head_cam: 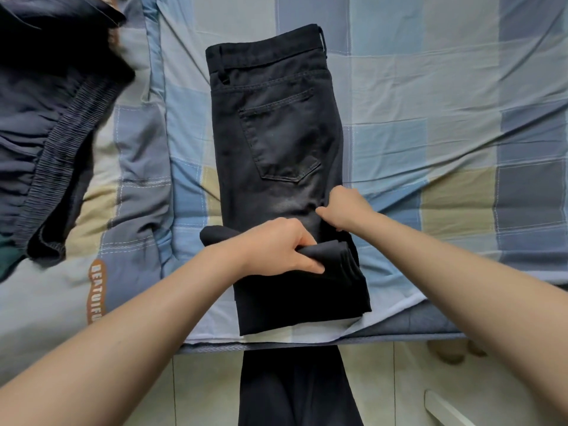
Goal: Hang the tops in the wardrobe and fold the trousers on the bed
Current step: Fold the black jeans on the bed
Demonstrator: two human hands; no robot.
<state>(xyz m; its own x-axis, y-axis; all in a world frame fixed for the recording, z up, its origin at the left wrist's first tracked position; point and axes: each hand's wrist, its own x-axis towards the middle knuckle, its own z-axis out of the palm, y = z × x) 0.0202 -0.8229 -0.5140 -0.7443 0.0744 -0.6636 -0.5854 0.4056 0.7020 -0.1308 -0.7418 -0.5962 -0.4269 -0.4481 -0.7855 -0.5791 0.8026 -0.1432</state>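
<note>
Black jeans (pixel 276 133) lie lengthwise on the checked bed sheet (pixel 430 103), back pocket up, waistband at the far end. The leg ends are folded up toward the seat, and a fold sits near the bed's front edge. My left hand (pixel 281 247) grips the stacked leg hems, thumb underneath and fingers curled over them. My right hand (pixel 344 209) pinches the jeans' right edge just below the pocket. A dark garment (pixel 295 392) hangs below the bed edge in front of me.
A pile of dark navy clothes with an elastic waistband (pixel 55 142) lies on a blue quilt (pixel 135 167) at the left. The quilt carries an orange label (pixel 96 290). The bed's front edge (pixel 399 336) runs across the bottom, with tiled floor (pixel 399 388) beyond it.
</note>
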